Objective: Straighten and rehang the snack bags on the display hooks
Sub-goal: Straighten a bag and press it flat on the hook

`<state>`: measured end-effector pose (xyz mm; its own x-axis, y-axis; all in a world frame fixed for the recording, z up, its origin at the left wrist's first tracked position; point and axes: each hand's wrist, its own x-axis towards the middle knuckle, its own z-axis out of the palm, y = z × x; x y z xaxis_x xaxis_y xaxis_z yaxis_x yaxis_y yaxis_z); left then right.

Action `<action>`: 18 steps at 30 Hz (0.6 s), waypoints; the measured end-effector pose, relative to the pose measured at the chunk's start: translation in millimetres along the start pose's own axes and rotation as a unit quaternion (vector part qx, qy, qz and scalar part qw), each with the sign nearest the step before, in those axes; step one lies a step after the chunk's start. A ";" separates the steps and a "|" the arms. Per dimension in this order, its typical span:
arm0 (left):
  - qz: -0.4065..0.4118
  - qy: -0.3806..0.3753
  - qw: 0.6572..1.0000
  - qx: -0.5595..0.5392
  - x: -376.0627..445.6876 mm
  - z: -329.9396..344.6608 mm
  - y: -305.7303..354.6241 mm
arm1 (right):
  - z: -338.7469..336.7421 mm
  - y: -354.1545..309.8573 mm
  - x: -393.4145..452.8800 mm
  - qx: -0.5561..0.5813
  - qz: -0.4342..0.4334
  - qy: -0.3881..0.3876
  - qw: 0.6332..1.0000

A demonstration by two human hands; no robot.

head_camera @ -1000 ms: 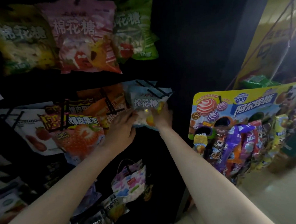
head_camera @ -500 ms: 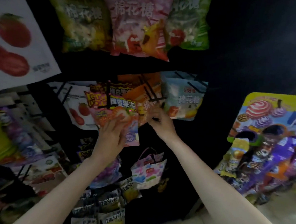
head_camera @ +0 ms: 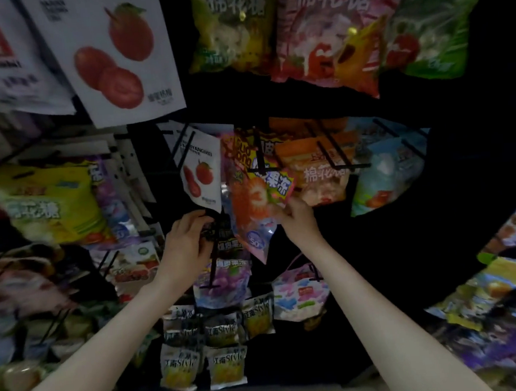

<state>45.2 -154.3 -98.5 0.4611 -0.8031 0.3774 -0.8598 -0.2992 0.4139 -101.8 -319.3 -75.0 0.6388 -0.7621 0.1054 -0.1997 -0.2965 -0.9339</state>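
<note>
Both arms are up at the dark display rack, and the landmark is the orange jelly bag (head_camera: 258, 201) hanging tilted in the middle row. The right hand (head_camera: 298, 220) is at that bag's right edge, fingers curled and pinching the packet just below its yellow label. The left hand (head_camera: 188, 240) is just left of the jelly bag and a little lower, fingers bent around a dark packet (head_camera: 219, 231) on the hook there; the packet is too dim to read.

Directly left of the jelly bag hangs a small white bag (head_camera: 201, 171) printed with red fruit, its lower corner just above the left hand. To the right of the jelly bag sits an orange bag (head_camera: 319, 166) with black hooks (head_camera: 330, 150) crossing its front, and beyond that a pale blue bag (head_camera: 389, 174). Below the jelly bag, a purple grape bag (head_camera: 223, 286) hangs, with a pastel patterned bag (head_camera: 300, 296) beside it. High above the jelly bag runs a row of three big bags: yellow-green (head_camera: 232, 26), pink (head_camera: 327, 31) and green (head_camera: 431, 21).
</note>
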 end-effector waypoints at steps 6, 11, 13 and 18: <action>0.026 0.013 1.000 -0.003 -6.6 -21.1 -17.7 | -3.8 -10.1 3.5 -0.180 0.061 0.219 0.957; 0.048 0.012 0.999 -0.012 -21.2 -49.0 -49.6 | 40.9 -25.5 -24.6 -0.150 0.071 0.365 0.916; 0.049 0.009 0.999 -0.011 -25.6 -57.3 -65.6 | 67.0 -30.6 -40.0 -0.147 0.044 0.328 0.932; 0.038 0.018 0.999 -0.012 -29.3 -73.8 -103.3 | 118.8 -42.3 -42.6 -0.171 -0.036 0.102 0.979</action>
<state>136.6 -61.8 -91.2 0.4032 -0.8041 0.4369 -0.8868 -0.2253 0.4036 -32.3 -205.9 -80.6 0.5062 -0.8207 0.2650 -0.4191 -0.5026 -0.7561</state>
